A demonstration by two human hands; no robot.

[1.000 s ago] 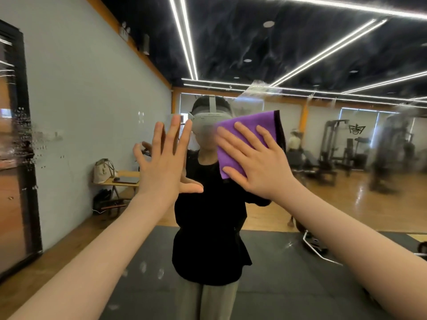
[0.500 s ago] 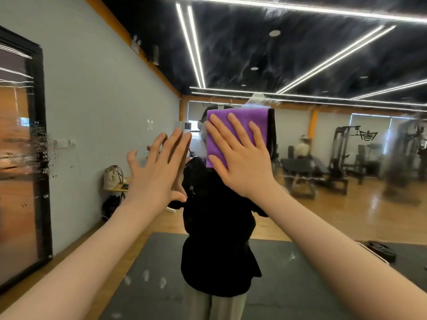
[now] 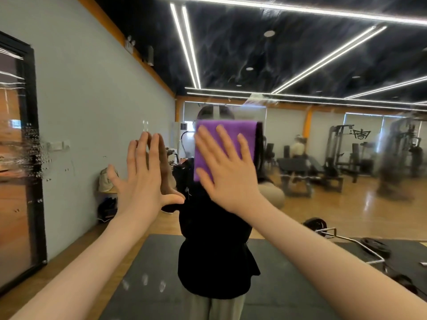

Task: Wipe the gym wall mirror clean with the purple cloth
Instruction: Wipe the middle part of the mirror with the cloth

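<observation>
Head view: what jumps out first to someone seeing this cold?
The purple cloth, dead centre, pressed flat against the wall mirror by the right hand with fingers spread. Just left of it the left hand is open, palm toward the glass. Smeary streaks show across the upper mirror over the reflected ceiling lights.

Mirror [image 3: 323,204] open right of right hand [image 3: 227,176]; left hand [image 3: 143,179] blocks left.
</observation>
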